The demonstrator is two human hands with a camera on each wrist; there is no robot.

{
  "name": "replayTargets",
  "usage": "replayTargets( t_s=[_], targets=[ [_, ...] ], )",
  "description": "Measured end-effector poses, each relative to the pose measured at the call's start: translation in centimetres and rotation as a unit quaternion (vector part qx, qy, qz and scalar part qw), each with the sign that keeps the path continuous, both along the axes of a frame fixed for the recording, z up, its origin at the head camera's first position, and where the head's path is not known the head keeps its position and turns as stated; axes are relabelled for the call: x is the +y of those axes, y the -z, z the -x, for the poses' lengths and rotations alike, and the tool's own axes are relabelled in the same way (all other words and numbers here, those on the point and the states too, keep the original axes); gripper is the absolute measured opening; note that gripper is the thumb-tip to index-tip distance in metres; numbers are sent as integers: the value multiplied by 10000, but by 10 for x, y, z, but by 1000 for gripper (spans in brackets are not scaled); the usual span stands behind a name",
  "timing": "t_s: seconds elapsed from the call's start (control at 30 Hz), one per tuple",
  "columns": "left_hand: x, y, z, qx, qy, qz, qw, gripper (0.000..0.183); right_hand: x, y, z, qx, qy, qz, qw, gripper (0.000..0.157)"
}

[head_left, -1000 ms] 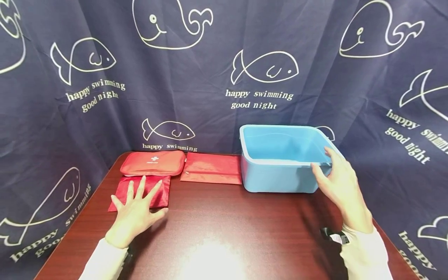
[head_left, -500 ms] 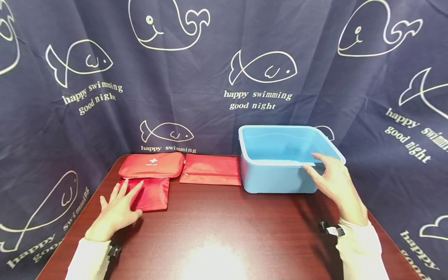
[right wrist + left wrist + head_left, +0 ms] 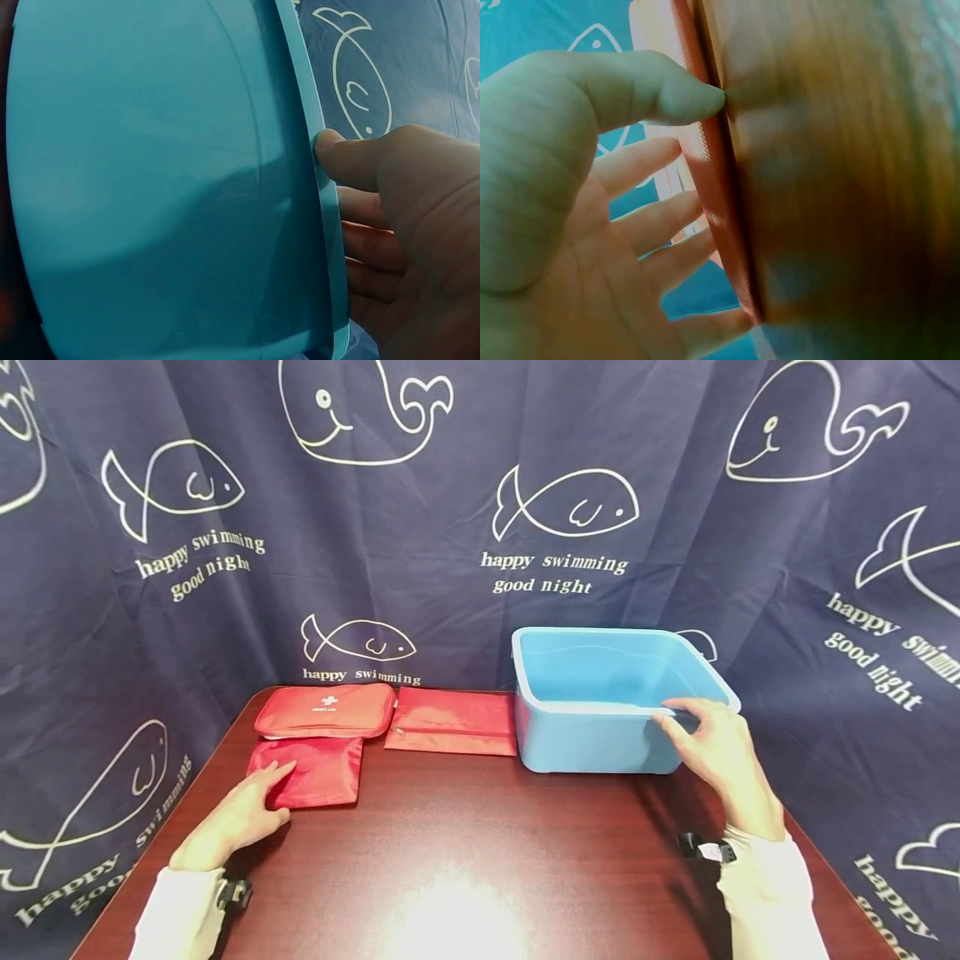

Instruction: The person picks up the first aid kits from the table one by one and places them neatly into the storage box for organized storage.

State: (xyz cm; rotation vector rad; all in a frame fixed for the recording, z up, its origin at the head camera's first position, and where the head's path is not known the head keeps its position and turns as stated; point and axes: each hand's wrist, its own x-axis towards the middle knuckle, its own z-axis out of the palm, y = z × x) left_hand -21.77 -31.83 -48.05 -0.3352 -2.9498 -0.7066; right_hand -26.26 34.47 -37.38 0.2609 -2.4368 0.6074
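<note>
A small flat red pouch (image 3: 318, 772) lies on the table at the left. My left hand (image 3: 238, 817) is low over its left edge, fingers extended and overlapping the pouch in the head view. In the left wrist view my left thumb (image 3: 660, 94) points to the pouch's edge (image 3: 716, 172), with the spread fingertips along it. At the right stands a light blue plastic bin (image 3: 600, 739). My right hand (image 3: 720, 752) pinches its front rim near the right corner. The thumb (image 3: 349, 157) presses at the rim, while the other fingertips are hidden behind it.
Behind the small pouch lies a red first-aid pouch (image 3: 326, 710) with a white cross. A flat red zipped pouch (image 3: 453, 722) lies between it and the bin. The brown wooden table (image 3: 480, 835) ends at a dark blue curtain (image 3: 450, 552) printed with whales and fish.
My left hand has moved left and lower, from over the small pouch to its left edge, with its fingers closer together. My right fingers have come down toward the thumb at the bin's rim.
</note>
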Motion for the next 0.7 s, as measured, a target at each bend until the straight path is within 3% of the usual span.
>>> replayTargets(
  t_s=[0.33,0.7],
  targets=[
    [-1,-1,3,213,142,-15,9997,76,1,-8,7,-55,48,-20,10000,30],
    [2,6,-8,293,165,133,9993,68,3,-2,-1,-15,46,6,10000,28]
  ],
)
